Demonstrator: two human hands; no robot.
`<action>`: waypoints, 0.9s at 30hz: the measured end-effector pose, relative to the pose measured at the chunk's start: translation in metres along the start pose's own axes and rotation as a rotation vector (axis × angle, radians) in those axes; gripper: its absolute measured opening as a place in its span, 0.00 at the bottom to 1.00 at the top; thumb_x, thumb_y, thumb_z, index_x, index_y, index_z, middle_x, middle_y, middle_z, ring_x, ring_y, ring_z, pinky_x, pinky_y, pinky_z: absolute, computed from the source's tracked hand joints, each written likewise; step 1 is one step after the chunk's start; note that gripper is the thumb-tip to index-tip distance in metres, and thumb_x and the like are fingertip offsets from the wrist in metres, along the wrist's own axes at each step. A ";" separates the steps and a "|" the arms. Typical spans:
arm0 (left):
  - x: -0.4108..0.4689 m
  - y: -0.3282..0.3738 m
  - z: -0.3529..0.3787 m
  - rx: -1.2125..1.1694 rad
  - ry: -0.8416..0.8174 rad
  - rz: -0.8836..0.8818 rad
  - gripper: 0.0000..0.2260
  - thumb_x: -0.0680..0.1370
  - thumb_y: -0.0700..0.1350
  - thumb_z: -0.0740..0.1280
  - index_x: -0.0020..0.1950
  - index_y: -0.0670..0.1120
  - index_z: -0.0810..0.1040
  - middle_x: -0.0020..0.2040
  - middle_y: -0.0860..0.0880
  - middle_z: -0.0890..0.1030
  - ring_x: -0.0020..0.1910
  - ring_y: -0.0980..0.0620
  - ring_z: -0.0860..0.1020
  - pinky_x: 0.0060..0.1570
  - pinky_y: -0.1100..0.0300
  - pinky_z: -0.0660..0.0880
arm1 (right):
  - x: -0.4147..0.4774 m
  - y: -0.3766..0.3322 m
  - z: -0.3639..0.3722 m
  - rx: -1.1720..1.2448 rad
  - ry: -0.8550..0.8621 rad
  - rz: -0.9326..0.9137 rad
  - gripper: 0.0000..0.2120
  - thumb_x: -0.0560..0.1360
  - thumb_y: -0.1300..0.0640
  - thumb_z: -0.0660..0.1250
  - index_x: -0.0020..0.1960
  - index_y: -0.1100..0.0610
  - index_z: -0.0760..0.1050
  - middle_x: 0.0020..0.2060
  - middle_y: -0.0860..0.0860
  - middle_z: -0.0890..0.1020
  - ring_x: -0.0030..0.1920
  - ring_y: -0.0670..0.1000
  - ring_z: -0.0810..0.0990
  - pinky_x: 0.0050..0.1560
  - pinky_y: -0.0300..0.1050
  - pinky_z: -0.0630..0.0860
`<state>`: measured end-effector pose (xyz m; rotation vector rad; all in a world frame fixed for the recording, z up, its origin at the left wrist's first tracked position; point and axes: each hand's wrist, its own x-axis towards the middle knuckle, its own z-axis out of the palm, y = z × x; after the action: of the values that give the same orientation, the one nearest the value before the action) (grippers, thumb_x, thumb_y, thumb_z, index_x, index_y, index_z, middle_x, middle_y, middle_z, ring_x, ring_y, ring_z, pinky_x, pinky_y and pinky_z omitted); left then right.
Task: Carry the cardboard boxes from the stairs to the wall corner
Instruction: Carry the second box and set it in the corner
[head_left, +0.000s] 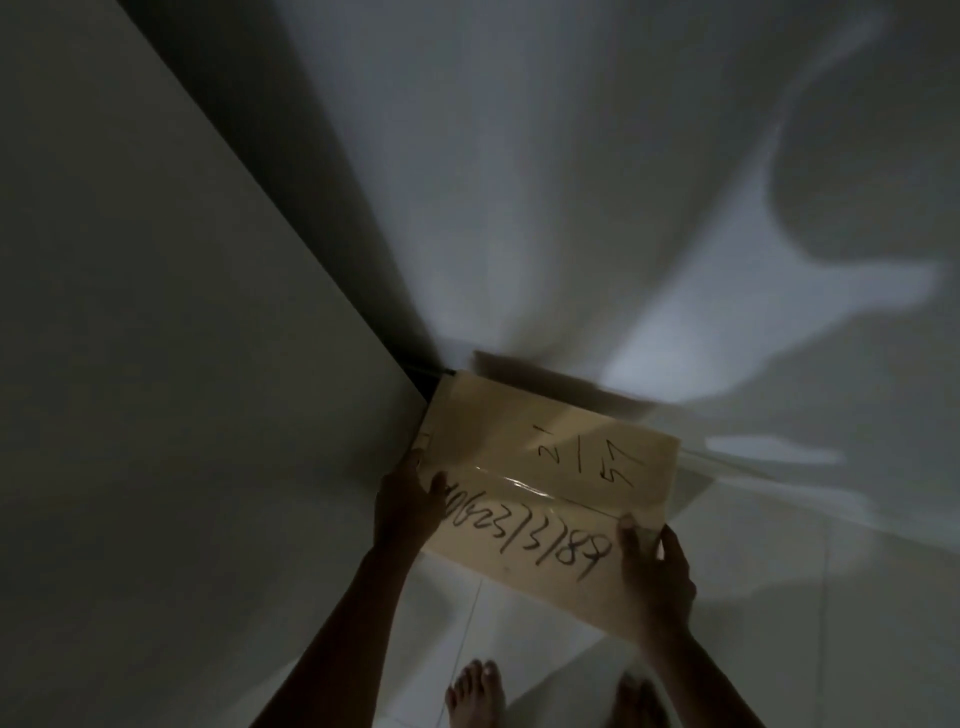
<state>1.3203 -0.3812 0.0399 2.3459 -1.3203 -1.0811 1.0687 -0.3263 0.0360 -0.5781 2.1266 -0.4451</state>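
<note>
A tan cardboard box (540, 478) with black handwritten numbers and clear tape across its top is pushed into the wall corner (431, 374). My left hand (408, 506) grips its left edge, thumb on the top face. My right hand (657, 571) grips its near right edge. I cannot tell whether the box rests on the floor or on something beneath it. The stairs are out of view.
A white wall (156, 364) rises on the left and another white wall (571, 182) stands ahead, with my shadow cast on it. A pale tiled floor (498, 623) lies below. My bare feet (475, 693) stand just behind the box.
</note>
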 end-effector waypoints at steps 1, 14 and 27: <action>0.006 -0.003 0.003 0.012 0.028 0.013 0.20 0.76 0.45 0.68 0.67 0.42 0.74 0.60 0.40 0.81 0.57 0.40 0.80 0.53 0.51 0.78 | 0.006 0.001 0.007 -0.002 0.009 -0.011 0.27 0.78 0.41 0.61 0.73 0.54 0.68 0.64 0.61 0.77 0.62 0.66 0.75 0.62 0.63 0.70; 0.017 -0.032 0.011 0.386 -0.020 0.373 0.34 0.79 0.52 0.63 0.79 0.44 0.49 0.80 0.43 0.48 0.79 0.42 0.49 0.67 0.43 0.69 | 0.033 -0.041 0.050 -0.037 -0.117 -0.203 0.28 0.78 0.42 0.60 0.74 0.55 0.64 0.66 0.58 0.76 0.64 0.63 0.75 0.62 0.55 0.71; -0.168 0.136 -0.084 0.606 -0.332 0.645 0.32 0.82 0.55 0.55 0.79 0.40 0.48 0.80 0.41 0.51 0.79 0.41 0.51 0.76 0.49 0.53 | -0.125 -0.020 -0.197 -0.370 0.095 -0.172 0.39 0.78 0.36 0.55 0.80 0.52 0.45 0.78 0.60 0.56 0.78 0.61 0.55 0.75 0.57 0.58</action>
<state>1.2395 -0.3328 0.2514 1.8293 -2.5885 -0.9595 0.9769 -0.2540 0.2386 -0.9718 2.2759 -0.1719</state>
